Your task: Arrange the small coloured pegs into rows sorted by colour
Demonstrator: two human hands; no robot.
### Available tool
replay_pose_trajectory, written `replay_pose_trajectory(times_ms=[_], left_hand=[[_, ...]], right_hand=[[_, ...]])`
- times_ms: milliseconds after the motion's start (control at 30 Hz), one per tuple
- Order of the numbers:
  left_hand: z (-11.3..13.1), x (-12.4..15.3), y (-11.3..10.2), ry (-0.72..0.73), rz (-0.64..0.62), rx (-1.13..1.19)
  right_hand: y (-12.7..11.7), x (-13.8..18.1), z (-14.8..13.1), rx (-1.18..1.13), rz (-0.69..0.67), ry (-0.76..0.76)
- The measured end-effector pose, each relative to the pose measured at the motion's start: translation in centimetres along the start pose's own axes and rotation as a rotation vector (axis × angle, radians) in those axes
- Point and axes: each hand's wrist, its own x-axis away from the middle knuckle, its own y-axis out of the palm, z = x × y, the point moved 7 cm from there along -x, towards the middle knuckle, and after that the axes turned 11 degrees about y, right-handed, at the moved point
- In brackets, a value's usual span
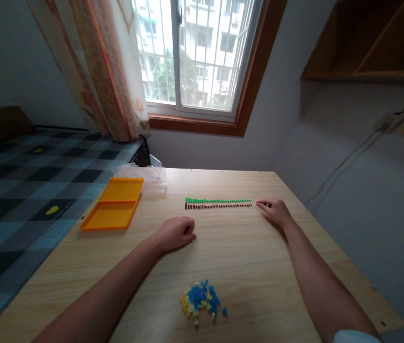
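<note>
Two long rows of tiny blocks lie across the wooden table (244, 267): a green row (218, 200) behind and a dark brown row (218, 206) in front. My right hand (275, 211) rests at the right end of the rows, fingers pinched together and pointing at the brown row's end. What the fingertips hold, if anything, is too small to see. My left hand (176, 232) lies curled in a loose fist on the table, just in front of the rows' left end, with nothing visible in it. A small heap of blue and yellow blocks (202, 298) sits near me.
An open orange plastic case (114, 205) lies at the table's left edge, with a clear plastic box (148, 177) behind it. A bed with a checked cover (26, 190) stands to the left. Behind the table are a window and curtain; a wall runs along the right.
</note>
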Motion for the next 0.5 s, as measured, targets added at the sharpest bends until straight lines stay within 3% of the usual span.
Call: replay_pose_trajectory(times_ms=[200,500], left_hand=[[-0.2,0.0,0.1,0.009,0.018,-0.004],[-0.2,-0.1,0.1,0.022,0.016,-0.017]], right_hand=[[2.1,-0.1,1.2,0.032,-0.056,0.022],[2.1,-0.1,1.6,-0.021,-0.032,0.051]])
